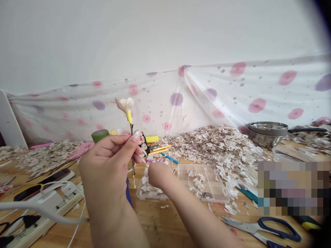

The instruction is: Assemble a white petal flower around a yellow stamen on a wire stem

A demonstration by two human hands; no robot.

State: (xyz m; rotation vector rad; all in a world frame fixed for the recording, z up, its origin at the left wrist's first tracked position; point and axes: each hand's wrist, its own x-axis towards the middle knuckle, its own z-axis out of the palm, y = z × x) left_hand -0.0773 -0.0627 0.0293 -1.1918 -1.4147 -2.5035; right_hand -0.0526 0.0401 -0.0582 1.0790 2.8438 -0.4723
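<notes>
My left hand (111,155) pinches a thin brown twig (133,168) upright between thumb and fingers. At the twig's top is a cream-white flower (126,105) with a brownish petal at its left, bound below with yellow wrapping (129,117). My right hand (159,175) is over the left part of a clear compartment box (170,196) with pale petal-like flakes in it. Its fingers point away from me and are hidden behind the back of the hand, so what they hold cannot be made out.
Scissors (248,226) lie front right. Flake piles (212,141) spread behind the box. Metal bowls (267,134) stand back right. Pens (169,157) and a green-lidded jar (100,135) are behind my hands. A power strip (46,222) with cables is front left.
</notes>
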